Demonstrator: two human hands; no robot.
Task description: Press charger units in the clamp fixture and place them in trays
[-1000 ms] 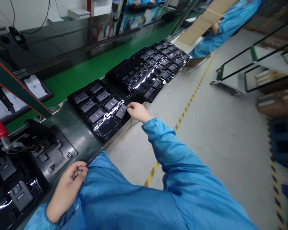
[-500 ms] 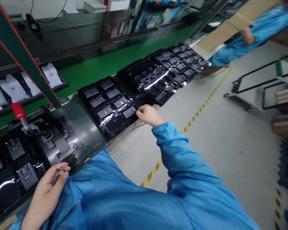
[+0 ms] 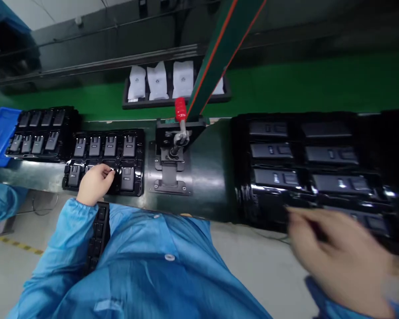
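My left hand (image 3: 95,184) is over the front row of the left black plastic tray (image 3: 140,161). Its thumb and forefinger are pinched together; whatever they might hold is too small to make out. Dark grey box-shaped devices (image 3: 127,178) with pale lettering fill pockets around it. My right hand (image 3: 339,252), smeared by motion, is above the near edge of the right black tray (image 3: 269,208), which holds similar grey devices (image 3: 275,177). Between the trays stands a clamp fixture (image 3: 170,175) with a red-handled lever (image 3: 180,109); its flat metal plate shows no device on it.
Behind the fixture, a dark tray (image 3: 142,105) holds white pouches (image 3: 183,79), partly crossed by a slanting green post (image 3: 219,53). Further left are another stack of loaded trays (image 3: 69,146) and a blue bin (image 3: 6,122). A co-worker's blue sleeve (image 3: 3,201) shows at the left edge.
The view has swung left, bringing the left tray and fixture to the middle. My left hand has moved from beside the fixture onto the left tray. My right hand has left the device it touched.
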